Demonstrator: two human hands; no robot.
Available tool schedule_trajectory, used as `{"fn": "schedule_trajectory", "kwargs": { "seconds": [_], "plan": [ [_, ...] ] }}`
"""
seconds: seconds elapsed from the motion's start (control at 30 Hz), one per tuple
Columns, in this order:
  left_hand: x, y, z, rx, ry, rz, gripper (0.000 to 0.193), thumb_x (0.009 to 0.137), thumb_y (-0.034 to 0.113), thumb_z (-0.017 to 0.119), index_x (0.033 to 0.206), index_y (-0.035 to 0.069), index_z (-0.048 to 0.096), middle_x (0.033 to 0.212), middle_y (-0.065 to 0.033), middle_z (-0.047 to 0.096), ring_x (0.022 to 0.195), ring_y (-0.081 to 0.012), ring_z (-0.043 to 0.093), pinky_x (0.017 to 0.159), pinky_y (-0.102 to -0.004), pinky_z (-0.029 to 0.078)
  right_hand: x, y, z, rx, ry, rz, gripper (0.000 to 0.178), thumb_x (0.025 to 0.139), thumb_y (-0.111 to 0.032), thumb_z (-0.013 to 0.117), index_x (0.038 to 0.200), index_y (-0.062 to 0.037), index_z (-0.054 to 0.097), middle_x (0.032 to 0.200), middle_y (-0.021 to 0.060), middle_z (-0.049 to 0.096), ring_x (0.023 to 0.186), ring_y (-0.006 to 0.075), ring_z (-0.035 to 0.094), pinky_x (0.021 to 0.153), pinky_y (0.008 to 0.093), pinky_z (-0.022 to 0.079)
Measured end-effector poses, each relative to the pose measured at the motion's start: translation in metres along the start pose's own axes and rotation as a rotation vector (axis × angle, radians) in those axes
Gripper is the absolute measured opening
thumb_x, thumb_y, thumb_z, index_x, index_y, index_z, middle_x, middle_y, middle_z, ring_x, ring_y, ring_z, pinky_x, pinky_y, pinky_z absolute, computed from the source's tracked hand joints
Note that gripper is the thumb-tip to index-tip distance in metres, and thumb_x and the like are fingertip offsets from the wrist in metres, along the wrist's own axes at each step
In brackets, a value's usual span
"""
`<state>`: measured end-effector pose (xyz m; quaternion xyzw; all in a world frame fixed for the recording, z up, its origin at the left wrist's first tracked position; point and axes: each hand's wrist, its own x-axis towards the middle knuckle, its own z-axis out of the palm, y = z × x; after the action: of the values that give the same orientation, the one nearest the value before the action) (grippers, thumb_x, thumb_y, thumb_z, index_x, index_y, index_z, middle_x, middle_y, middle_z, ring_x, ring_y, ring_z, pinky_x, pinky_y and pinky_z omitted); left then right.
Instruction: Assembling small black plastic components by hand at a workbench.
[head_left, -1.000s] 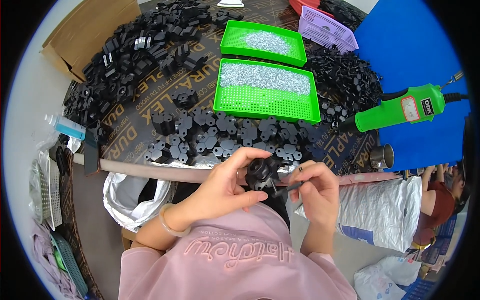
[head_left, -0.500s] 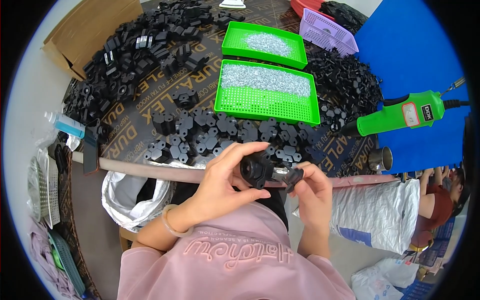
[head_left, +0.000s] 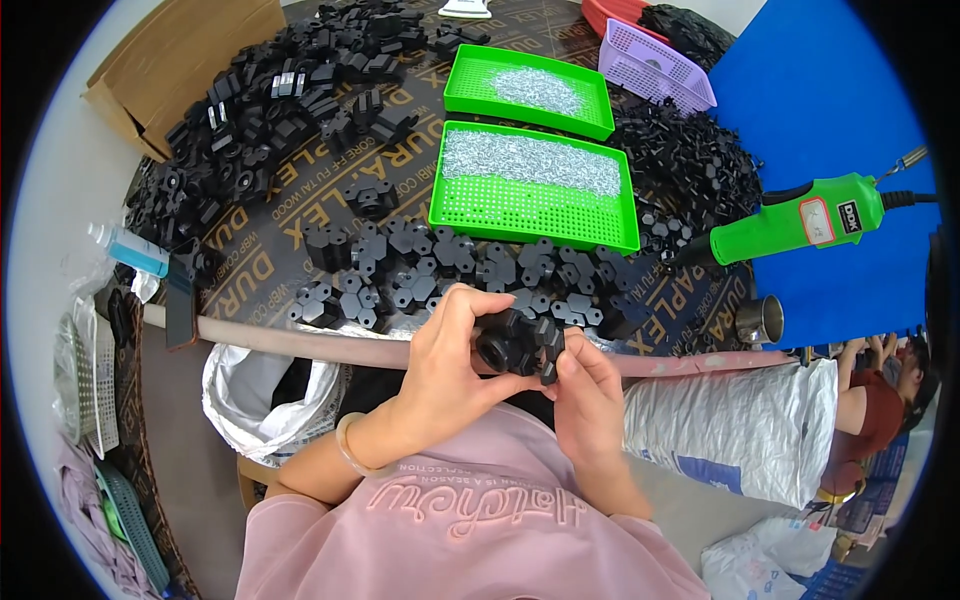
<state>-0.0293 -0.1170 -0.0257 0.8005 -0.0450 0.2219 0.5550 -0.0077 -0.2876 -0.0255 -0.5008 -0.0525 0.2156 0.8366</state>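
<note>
My left hand is closed round a black plastic housing with a round opening, held over the table's front edge. From the right, my right hand pinches a smaller black plastic cap against the housing's right side. The two parts touch or nearly touch; my fingers hide part of the seam. Just beyond my hands, several black hexagonal plastic parts stand in rows on the dark printed board.
Two green trays hold small silvery pieces. Black parts pile up at far left and small ones at right. A green electric screwdriver hangs at right by a metal cup. A white sack stands below the edge.
My right hand has moved left, bringing the cap up to the housing and closing the gap between them. The screwdriver has swung slightly left.
</note>
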Motion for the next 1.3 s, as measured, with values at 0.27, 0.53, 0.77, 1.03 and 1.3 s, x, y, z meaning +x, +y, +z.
{"fn": "schedule_trajectory", "kwargs": {
  "seconds": [0.27,0.53,0.77,1.03,1.3],
  "plan": [
    [-0.001,0.003,-0.003,-0.05,-0.07,-0.083,0.071,0.061,0.014,0.094,0.12,0.001,0.055,0.105,-0.0114,0.059,0.087,-0.0237,0.066,0.066,-0.0302,0.058,0.004,0.01,-0.002,-0.301,0.059,-0.217,0.022,0.087,-0.006,0.076,0.096,-0.004,0.056,0.095,0.0017,0.05,0.079,0.0065,0.046,0.068,0.0216,0.041],
    [0.006,0.013,-0.02,-0.153,-0.312,0.019,0.075,0.069,0.014,0.091,0.13,0.003,0.049,0.123,-0.0164,0.064,0.101,-0.0281,0.07,0.073,-0.0324,0.061,0.004,-0.01,-0.005,-0.243,-0.142,-0.04,0.064,0.076,0.002,0.081,0.134,-0.0011,0.053,0.114,0.0023,0.055,0.099,0.0097,0.053,0.081,0.0244,0.05],
    [0.002,0.02,-0.024,-0.129,-0.427,-0.017,0.081,0.074,0.008,0.085,0.135,0.002,0.033,0.109,-0.0228,0.07,0.096,-0.0381,0.072,0.075,-0.0401,0.06,0.006,-0.042,-0.01,-0.96,-0.277,-0.451,0.069,0.064,-0.034,0.09,0.122,-0.0045,0.067,0.118,0.0105,0.065,0.106,0.0283,0.059,0.087,0.0385,0.049],
    [-0.004,0.017,-0.027,-0.099,-0.518,-0.018,0.077,0.073,0.009,0.087,0.131,-0.002,0.037,0.123,-0.0241,0.064,0.108,-0.0321,0.069,0.084,-0.0392,0.061,-0.001,-0.039,-0.005,-1.029,-0.268,-0.556,0.054,0.067,-0.03,0.087,0.111,-0.0027,0.072,0.109,0.0107,0.07,0.098,0.0303,0.062,0.085,0.04,0.05],
    [-0.001,0.016,-0.034,-0.771,-0.677,-0.345,0.08,0.082,0.005,0.08,0.148,0.0,0.035,0.136,-0.0185,0.054,0.124,-0.0263,0.057,0.086,-0.0335,0.06,-0.004,-0.039,-0.016,-0.847,-0.274,-0.712,0.053,0.06,-0.022,0.091,0.107,-0.0037,0.075,0.107,0.0094,0.074,0.099,0.0272,0.063,0.083,0.038,0.051]
  ]
}}
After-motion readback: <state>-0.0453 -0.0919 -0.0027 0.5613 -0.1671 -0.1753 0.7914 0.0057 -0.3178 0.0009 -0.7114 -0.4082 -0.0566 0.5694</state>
